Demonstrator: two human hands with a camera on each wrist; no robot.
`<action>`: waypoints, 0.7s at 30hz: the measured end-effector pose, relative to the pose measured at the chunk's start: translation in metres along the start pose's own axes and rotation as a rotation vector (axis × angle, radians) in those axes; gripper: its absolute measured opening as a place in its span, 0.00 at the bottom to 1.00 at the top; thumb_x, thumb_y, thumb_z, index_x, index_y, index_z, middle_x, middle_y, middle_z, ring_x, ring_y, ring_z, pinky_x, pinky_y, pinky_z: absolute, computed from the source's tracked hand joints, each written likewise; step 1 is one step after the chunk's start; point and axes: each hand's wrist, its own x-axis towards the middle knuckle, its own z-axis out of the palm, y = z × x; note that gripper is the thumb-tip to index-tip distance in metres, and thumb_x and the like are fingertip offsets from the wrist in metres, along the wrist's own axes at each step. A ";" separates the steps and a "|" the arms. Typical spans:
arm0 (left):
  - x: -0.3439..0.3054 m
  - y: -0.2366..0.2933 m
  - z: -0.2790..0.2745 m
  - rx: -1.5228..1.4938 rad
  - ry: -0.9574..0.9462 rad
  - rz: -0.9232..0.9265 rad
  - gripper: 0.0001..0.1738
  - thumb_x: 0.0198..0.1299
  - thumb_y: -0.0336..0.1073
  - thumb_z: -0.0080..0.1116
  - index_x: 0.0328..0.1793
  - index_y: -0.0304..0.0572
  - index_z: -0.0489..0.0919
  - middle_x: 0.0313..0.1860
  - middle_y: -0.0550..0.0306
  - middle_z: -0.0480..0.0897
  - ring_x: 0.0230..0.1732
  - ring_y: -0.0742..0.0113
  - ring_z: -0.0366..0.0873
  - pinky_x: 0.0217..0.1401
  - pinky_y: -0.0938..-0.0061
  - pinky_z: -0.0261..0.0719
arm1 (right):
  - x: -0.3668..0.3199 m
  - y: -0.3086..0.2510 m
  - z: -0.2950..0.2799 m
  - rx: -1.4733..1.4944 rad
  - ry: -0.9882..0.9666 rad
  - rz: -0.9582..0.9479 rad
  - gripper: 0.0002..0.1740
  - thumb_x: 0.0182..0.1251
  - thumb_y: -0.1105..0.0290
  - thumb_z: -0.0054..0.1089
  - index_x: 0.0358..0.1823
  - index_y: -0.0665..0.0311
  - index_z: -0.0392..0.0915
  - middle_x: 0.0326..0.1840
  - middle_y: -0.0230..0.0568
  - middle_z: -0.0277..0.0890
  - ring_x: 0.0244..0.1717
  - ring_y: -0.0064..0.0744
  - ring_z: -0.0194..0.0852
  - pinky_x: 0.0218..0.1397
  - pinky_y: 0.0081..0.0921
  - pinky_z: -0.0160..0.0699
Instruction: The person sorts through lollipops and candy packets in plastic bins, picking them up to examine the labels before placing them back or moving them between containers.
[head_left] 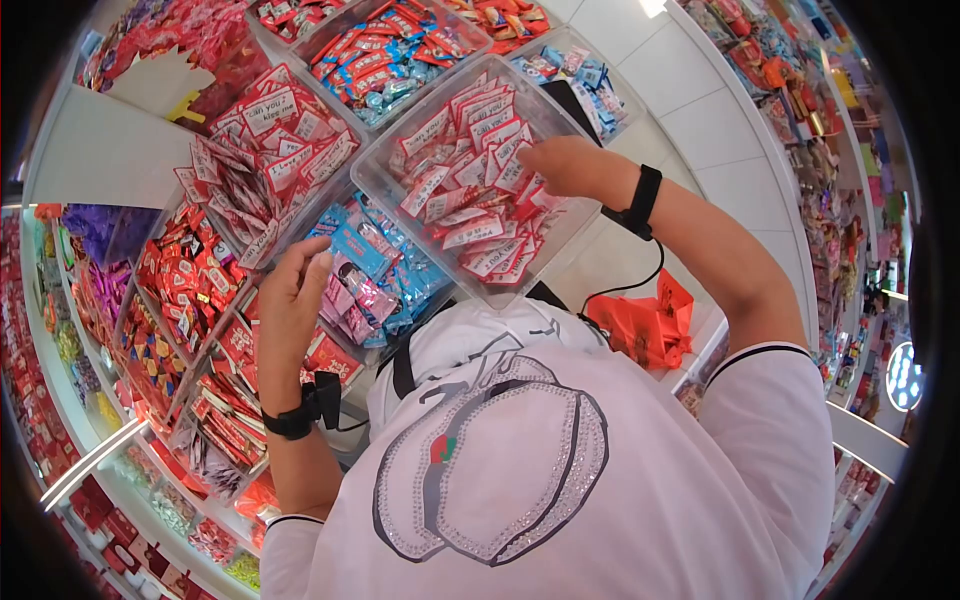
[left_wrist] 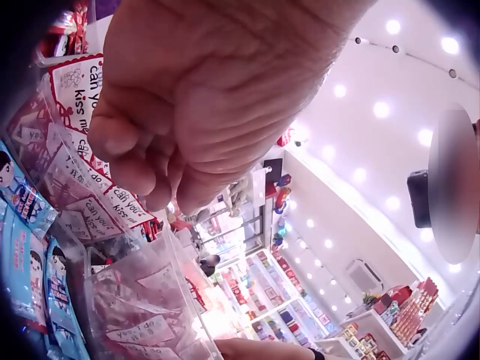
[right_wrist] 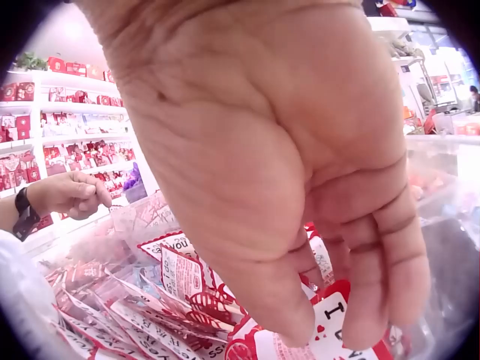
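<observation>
My right hand reaches over the right side of a clear plastic bin full of red-and-white printed packets. In the right wrist view, the thumb and fingers of this hand close around a red-edged packet with black lettering, low over the pile. My left hand hovers empty, fingers loosely bent, beside a bin of blue and pink packets. In the left wrist view, more lettered packets lie behind its fingers. Both wrists wear black straps.
Bins of red-wrapped sweets and blue-and-red packets surround the hands. A dark flat object lies along the right bin's far edge. An orange-red bag sits at the right, near a black cable. Stocked shelves line both sides.
</observation>
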 end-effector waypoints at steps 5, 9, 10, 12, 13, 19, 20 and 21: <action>-0.001 -0.003 0.004 -0.012 -0.007 -0.047 0.16 0.75 0.39 0.59 0.60 0.35 0.82 0.44 0.58 0.85 0.45 0.75 0.78 0.52 0.76 0.76 | -0.008 -0.002 -0.008 0.077 -0.048 -0.055 0.18 0.57 0.74 0.68 0.51 0.61 0.84 0.43 0.52 0.85 0.51 0.55 0.84 0.52 0.47 0.82; 0.000 -0.004 0.004 -0.001 -0.012 -0.050 0.17 0.75 0.40 0.59 0.61 0.35 0.82 0.43 0.59 0.85 0.44 0.75 0.77 0.51 0.76 0.76 | -0.002 0.011 0.008 0.077 -0.001 -0.125 0.18 0.58 0.75 0.65 0.52 0.58 0.87 0.43 0.51 0.86 0.48 0.56 0.84 0.53 0.46 0.81; 0.000 -0.005 0.004 0.002 -0.011 -0.048 0.17 0.75 0.40 0.60 0.61 0.36 0.82 0.43 0.59 0.85 0.43 0.75 0.77 0.51 0.77 0.76 | 0.000 0.015 0.012 0.075 0.020 -0.141 0.19 0.59 0.75 0.63 0.52 0.57 0.88 0.41 0.51 0.86 0.46 0.56 0.84 0.52 0.45 0.80; 0.000 -0.006 0.005 -0.002 -0.019 -0.060 0.17 0.75 0.40 0.60 0.61 0.36 0.82 0.43 0.60 0.85 0.44 0.76 0.77 0.51 0.77 0.76 | 0.004 0.020 0.015 0.113 0.054 -0.144 0.16 0.60 0.76 0.61 0.48 0.60 0.88 0.41 0.53 0.86 0.46 0.56 0.84 0.52 0.45 0.80; 0.000 -0.006 0.005 -0.004 -0.023 -0.067 0.17 0.75 0.40 0.60 0.61 0.36 0.82 0.43 0.61 0.84 0.44 0.76 0.77 0.51 0.77 0.76 | 0.005 0.020 0.015 0.132 0.072 -0.146 0.14 0.60 0.76 0.60 0.47 0.62 0.88 0.40 0.53 0.85 0.46 0.56 0.83 0.52 0.45 0.80; 0.001 -0.006 0.006 -0.026 -0.048 -0.068 0.17 0.75 0.40 0.60 0.62 0.35 0.82 0.42 0.62 0.83 0.43 0.77 0.76 0.50 0.78 0.75 | -0.010 0.013 -0.014 0.143 0.188 -0.182 0.09 0.62 0.75 0.59 0.42 0.67 0.84 0.39 0.55 0.84 0.43 0.58 0.82 0.49 0.45 0.80; 0.002 -0.004 0.007 -0.034 -0.043 -0.049 0.18 0.75 0.40 0.60 0.61 0.35 0.82 0.42 0.63 0.83 0.43 0.77 0.76 0.49 0.78 0.75 | -0.013 0.011 -0.019 0.145 0.203 -0.179 0.09 0.62 0.75 0.59 0.42 0.67 0.84 0.38 0.55 0.83 0.43 0.58 0.82 0.49 0.45 0.80; 0.003 -0.002 0.009 -0.043 -0.038 -0.030 0.18 0.75 0.40 0.60 0.61 0.35 0.82 0.41 0.63 0.83 0.42 0.77 0.76 0.49 0.78 0.75 | -0.018 0.007 -0.027 0.147 0.219 -0.178 0.09 0.63 0.75 0.59 0.42 0.67 0.83 0.37 0.55 0.83 0.43 0.58 0.82 0.49 0.45 0.79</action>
